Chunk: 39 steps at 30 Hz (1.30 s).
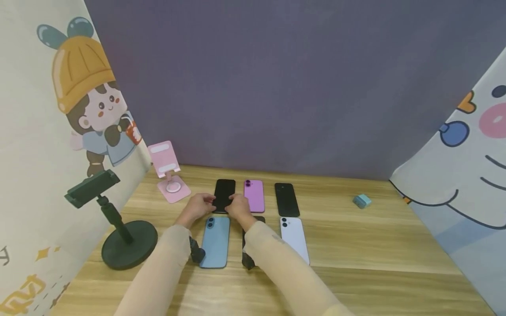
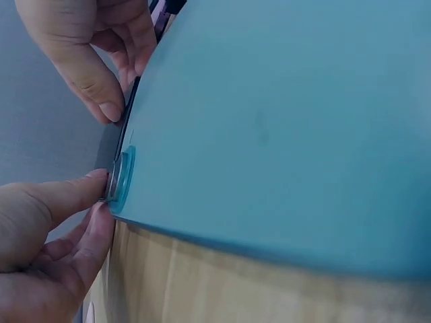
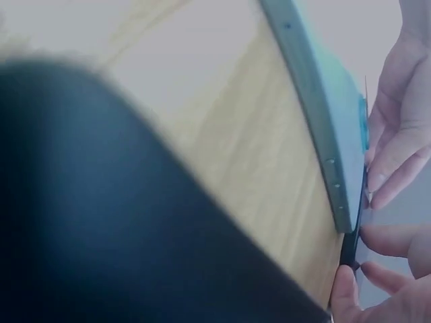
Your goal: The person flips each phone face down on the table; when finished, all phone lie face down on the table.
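Observation:
A black phone (image 1: 224, 193) lies in the back row, its upper face plain and dark. My left hand (image 1: 200, 205) grips it at its left edge and near corner, thumb and fingers bent. At the near right corner my right hand (image 1: 239, 207) pinches it; the right wrist view shows thumb and fingertips about the dark phone's edge (image 3: 350, 249). Just in front of both hands lies a light blue phone (image 1: 215, 241), camera side up, which fills much of the left wrist view. A purple phone (image 1: 254, 196) lies right beside my right hand.
Another black phone (image 1: 287, 199) and a white phone (image 1: 294, 237) lie to the right. My right forearm partly covers a dark phone (image 1: 259, 218). At left stand a pink phone stand (image 1: 164, 160) and a dark green stand (image 1: 128, 245). A small teal block (image 1: 362, 201) sits far right.

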Each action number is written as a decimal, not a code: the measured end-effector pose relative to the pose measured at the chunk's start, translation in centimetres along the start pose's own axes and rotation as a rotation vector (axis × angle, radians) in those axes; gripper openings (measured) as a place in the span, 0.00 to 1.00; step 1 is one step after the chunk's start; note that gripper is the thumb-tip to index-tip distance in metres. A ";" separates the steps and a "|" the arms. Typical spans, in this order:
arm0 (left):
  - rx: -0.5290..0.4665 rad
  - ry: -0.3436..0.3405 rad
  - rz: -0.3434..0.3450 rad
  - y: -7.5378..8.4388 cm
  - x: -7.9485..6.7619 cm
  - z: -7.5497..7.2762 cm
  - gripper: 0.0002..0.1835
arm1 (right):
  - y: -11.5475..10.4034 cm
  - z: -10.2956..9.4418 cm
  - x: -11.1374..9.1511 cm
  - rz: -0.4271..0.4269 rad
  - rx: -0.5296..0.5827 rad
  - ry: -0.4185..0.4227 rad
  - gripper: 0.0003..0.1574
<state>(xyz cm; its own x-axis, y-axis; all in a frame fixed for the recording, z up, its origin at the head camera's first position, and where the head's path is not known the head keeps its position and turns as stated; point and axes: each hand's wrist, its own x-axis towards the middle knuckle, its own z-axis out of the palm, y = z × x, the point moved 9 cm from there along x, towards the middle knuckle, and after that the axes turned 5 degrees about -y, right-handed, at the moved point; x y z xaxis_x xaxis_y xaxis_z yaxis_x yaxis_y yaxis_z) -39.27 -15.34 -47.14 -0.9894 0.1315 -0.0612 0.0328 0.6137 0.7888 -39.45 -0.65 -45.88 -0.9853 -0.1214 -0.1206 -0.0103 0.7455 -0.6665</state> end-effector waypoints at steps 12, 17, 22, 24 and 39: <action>0.009 -0.031 0.022 0.6 -0.2 0.0 0.18 | 0.7 -0.3 0.1 0.010 0.142 -0.011 0.25; 0.043 -0.042 -0.014 0.7 0.0 0.3 0.19 | 1.1 -0.7 0.0 0.014 0.287 -0.003 0.24; 0.072 -0.042 -0.025 1.0 0.0 0.4 0.19 | 1.2 -1.0 0.0 0.019 0.428 -0.010 0.22; 0.071 -0.041 -0.019 1.1 0.0 0.4 0.19 | 1.2 -1.1 0.0 0.020 0.469 -0.008 0.22; -0.126 0.001 0.067 2.5 -0.3 1.0 0.18 | 1.0 -1.5 0.2 0.008 0.557 -0.036 0.29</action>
<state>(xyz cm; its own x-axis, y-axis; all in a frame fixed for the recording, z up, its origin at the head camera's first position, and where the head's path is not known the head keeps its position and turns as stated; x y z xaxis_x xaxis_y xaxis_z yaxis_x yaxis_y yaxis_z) -38.78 -13.06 -45.79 -0.9858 0.1679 -0.0050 0.0810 0.5011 0.8616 -39.88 1.02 -45.44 -0.9784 -0.1466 -0.1459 0.0987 0.2887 -0.9523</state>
